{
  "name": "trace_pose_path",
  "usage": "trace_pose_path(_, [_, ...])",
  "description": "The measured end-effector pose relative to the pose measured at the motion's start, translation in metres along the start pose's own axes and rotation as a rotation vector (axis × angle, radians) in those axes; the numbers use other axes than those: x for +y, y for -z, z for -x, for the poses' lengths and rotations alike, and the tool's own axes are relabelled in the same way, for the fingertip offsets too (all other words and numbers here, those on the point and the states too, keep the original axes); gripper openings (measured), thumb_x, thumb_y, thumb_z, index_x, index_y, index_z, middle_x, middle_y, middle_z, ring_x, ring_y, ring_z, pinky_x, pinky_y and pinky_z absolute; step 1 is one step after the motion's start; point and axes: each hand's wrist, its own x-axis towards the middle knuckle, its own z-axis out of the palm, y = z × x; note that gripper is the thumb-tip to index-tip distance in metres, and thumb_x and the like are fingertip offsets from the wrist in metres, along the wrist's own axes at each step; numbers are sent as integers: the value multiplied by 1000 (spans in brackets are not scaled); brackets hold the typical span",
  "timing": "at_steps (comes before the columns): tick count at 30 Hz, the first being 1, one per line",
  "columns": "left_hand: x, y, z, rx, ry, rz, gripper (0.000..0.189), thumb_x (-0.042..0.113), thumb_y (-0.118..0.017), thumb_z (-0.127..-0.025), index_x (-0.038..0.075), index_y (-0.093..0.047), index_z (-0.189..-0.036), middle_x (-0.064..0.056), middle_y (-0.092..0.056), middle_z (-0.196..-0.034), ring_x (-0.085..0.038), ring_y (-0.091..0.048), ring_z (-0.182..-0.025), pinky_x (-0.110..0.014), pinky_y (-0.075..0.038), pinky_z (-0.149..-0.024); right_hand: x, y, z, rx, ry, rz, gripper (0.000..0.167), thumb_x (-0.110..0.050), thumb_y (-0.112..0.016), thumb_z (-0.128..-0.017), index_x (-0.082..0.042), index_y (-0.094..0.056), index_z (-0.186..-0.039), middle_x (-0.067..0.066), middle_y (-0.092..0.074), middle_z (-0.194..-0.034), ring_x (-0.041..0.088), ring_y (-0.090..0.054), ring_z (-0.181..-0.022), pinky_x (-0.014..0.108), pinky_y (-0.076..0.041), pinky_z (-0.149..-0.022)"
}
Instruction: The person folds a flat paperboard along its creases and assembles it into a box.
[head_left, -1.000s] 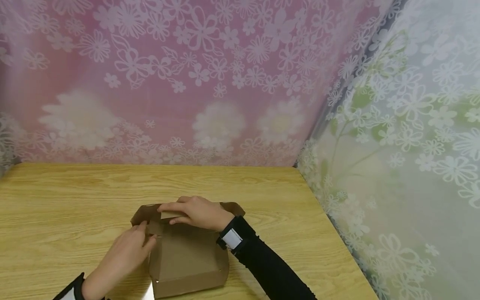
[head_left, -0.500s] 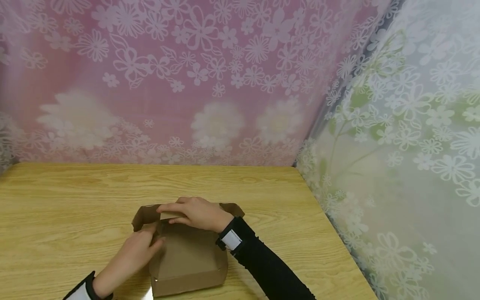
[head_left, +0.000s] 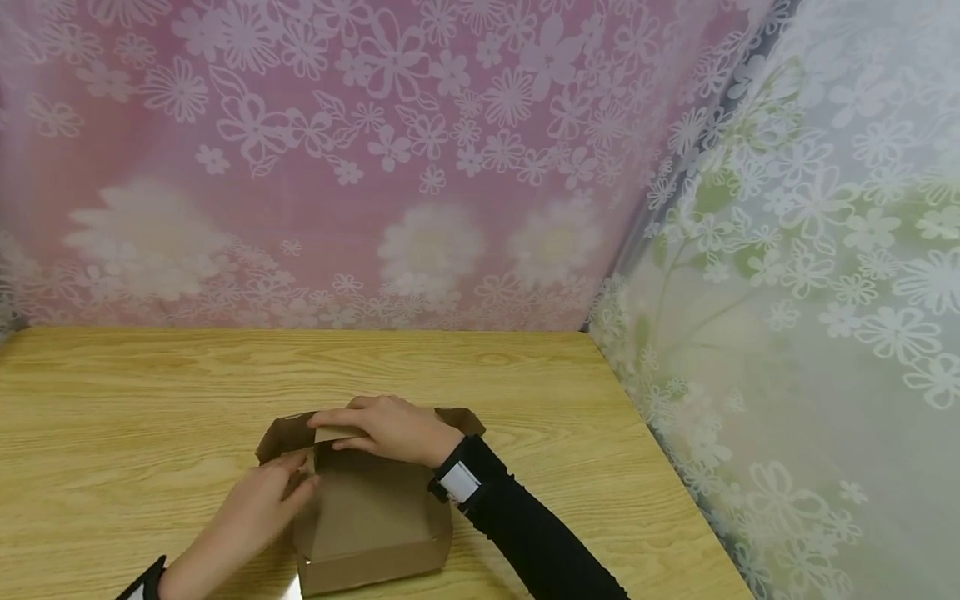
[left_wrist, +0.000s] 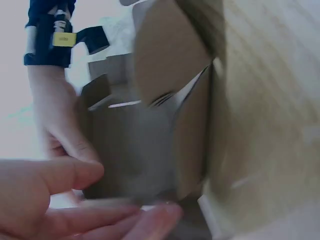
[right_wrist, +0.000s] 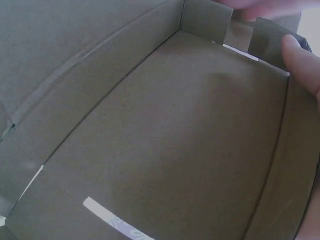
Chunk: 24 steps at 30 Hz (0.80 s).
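Head cam first: brown box (head_left: 382, 508) on the table (head_left: 562, 408), sitting between left hand (head_left: 251, 512) and right hand (head_left: 397, 429), partly folded up. Looks like mid-assembly, probably at the step of folding or tucking the left wall (head_left: 303, 529). Right hand on the far wall (head_left: 330, 458), near its left end, gripping it with thumb low on the inner side and fingers across the top, presumably just for bracing. Left hand at the far end of the left wall, fingers bent. Next move likely calls for a firm press inward and down on that side, with zero slack from the right hand, or else a crooked corner.

Left wrist cam: pretty blurry, tbh. Left hand at bottom left, thumb clearly apart from the fingertips, box just past them toward the middle of the view. Can't tell whether pinching cardboard or only pushing on it. Big brown flap (left_wrist: 170, 55) up top, right hand off on the opposite edge of the box.

Right wrist cam: mostly box interior. Right thumb (right_wrist: 302, 60) touching the corner tab (right_wrist: 272, 45), rest of that hand cropped at the frame edge. Blurry left fingers (right_wrist: 270, 9) just beyond that end, near the gap between corner tab and second tab (right_wrist: 206, 20). Bright slit at the foot of the gap, so probably not tucked home yet.
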Motion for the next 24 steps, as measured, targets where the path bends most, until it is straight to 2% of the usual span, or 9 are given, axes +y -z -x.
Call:
trace_pose_path(2, [2,8,6,88,-26,-49,25,9,-69,-93,-8,-68,-110,-11,-70,-90,-18,-66,-72,-30,-52,-59,0,0,0,3,1,-6,50,-37,-53,-103,-28,-45,-151,-8,-65,-132,14,-64,-110,21,-50,-87])
trace_pose_path(4, [1,15,12,199,-45,-95,14,8,-73,-90,-3,-66,-95,-1,-61,-75,-9,-53,-58,-24,-43,-49,0,1,-1,8,6,-10,51,-36,-54,-102,-27,-46,-151,-7,-65,-131,13,-64,-105,18,-49,-82])
trace_pose_path(6, [-3,22,13,292,-50,-131,20,7,-77,-86,-1,-58,-88,-1,-52,-69,-9,-42,-53,-23,-35,-46,0,1,-1,10,10,-15,50,-36,-54,-102,-26,-46,-151,-7,-66,-129,11,-63,-99,16,-46,-76])
trace_pose_path(8, [-11,27,11,321,-38,-153,31,11,-80,-84,-5,-55,-93,-7,-51,-72,-12,-42,-55,-25,-35,-47,1,1,-1,10,9,-17,50,-36,-54,-102,-27,-46,-151,-8,-65,-132,11,-64,-103,16,-47,-79])
trace_pose_path(10, [-21,30,5,266,-6,-136,47,17,-81,-84,-14,-54,-106,-15,-57,-79,-20,-50,-61,-30,-43,-53,1,1,-1,7,5,-18,50,-36,-54,-103,-27,-46,-151,-9,-64,-134,12,-64,-106,17,-49,-82])
trace_pose_path(13, [-35,28,-6,100,26,-94,73,27,-81,-85,-25,-46,-124,-26,-64,-95,-32,-63,-77,-41,-52,-64,2,0,0,3,2,-17,50,-35,-55,-102,-27,-45,-151,-7,-64,-133,12,-65,-104,18,-50,-81])
trace_pose_path(16, [-44,21,-15,-32,38,-64,79,33,-80,-85,-25,-45,-125,-24,-67,-95,-33,-66,-81,-45,-54,-67,2,0,0,2,-3,-9,51,-34,-57,-102,-27,-45,-151,-7,-64,-131,11,-64,-102,18,-49,-80])
trace_pose_path(21, [-50,9,-20,-58,7,-114,55,29,-86,-77,-11,-59,-104,-8,-56,-79,-20,-52,-66,-34,-44,-58,1,1,0,-6,-4,8,51,-36,-54,-102,-29,-43,-152,-6,-64,-129,9,-63,-101,17,-48,-80])
trace_pose_path(24, [-51,5,-19,-41,-16,-160,56,26,-89,-73,-9,-61,-107,-8,-50,-79,-20,-47,-67,-33,-38,-61,0,1,0,-12,-3,11,51,-37,-54,-103,-29,-43,-152,-5,-64,-128,8,-62,-98,16,-47,-79])
